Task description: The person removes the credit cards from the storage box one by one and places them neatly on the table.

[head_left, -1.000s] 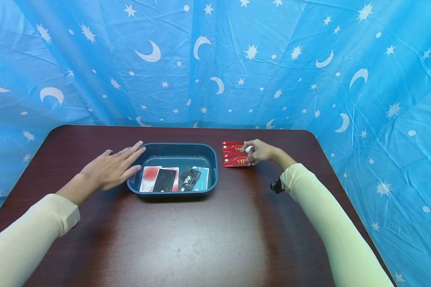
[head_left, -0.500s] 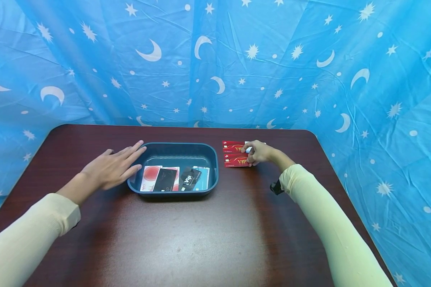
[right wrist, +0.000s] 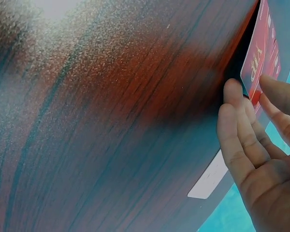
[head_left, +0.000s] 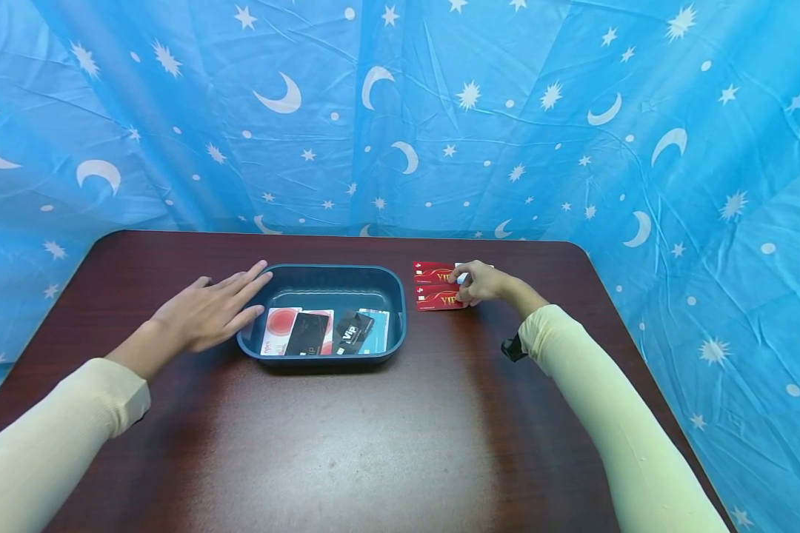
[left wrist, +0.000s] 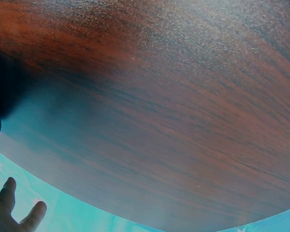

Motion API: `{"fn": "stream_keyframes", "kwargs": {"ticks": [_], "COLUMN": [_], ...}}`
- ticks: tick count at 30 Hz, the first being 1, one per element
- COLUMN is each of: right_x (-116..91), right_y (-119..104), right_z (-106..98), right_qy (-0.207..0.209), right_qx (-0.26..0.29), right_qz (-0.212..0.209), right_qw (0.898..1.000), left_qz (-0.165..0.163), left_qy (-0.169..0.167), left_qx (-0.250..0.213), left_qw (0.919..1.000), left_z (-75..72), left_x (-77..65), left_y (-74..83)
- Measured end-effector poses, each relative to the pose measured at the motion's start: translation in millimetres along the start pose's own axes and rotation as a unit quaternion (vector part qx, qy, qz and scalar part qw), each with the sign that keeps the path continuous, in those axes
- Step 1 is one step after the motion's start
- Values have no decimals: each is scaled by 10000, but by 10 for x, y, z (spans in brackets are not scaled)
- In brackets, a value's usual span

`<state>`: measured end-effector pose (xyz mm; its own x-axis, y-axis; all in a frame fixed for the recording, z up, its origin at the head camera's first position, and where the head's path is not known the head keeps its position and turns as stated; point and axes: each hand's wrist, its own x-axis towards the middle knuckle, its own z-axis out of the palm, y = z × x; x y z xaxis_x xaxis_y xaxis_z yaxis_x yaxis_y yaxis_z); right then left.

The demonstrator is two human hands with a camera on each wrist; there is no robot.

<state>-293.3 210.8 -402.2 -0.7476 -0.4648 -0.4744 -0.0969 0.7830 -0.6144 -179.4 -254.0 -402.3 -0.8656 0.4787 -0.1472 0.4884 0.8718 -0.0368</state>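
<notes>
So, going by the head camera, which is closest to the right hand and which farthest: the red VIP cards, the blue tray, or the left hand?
1. Red VIP cards: at the right hand, its fingers on them.
2. Blue tray: next over, toward the table's middle, apart from the cards.
3. Left hand: farthest, at the tray's far side, fingers straight by its rim.

Two red cards with gold "VIP" lettering lie flat on the dark wooden counter, one (head_left: pixel 432 272) just behind the other (head_left: pixel 438 298), to the right of a blue tray. The right hand (head_left: pixel 481 282) rests its fingertips on their right ends. A white card (right wrist: pixel 209 181) lies just beside them, mostly hidden under that hand.
</notes>
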Motion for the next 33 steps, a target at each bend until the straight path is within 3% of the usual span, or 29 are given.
{"fn": "stream_keyframes", "kwargs": {"ticks": [13,21,33], "right_x": [-52,-86,-5], "right_y": [-74,-363,-849], "right_z": [-28,-80,-11], "right_qy": [58,151,-103], "right_qx": [5,-85,59], "right_qz": [101,-447,-1018], "right_qw": [9999,9988,9947], "left_qz": [33,56,63], "left_qy": [12,34,41], "left_qx": [15,29,55], "left_qw": [10000,10000,10000], "left_z": [3,7,-5], "left_x": [-34,-48,-53], "left_y": [-11,-15,-7]}}
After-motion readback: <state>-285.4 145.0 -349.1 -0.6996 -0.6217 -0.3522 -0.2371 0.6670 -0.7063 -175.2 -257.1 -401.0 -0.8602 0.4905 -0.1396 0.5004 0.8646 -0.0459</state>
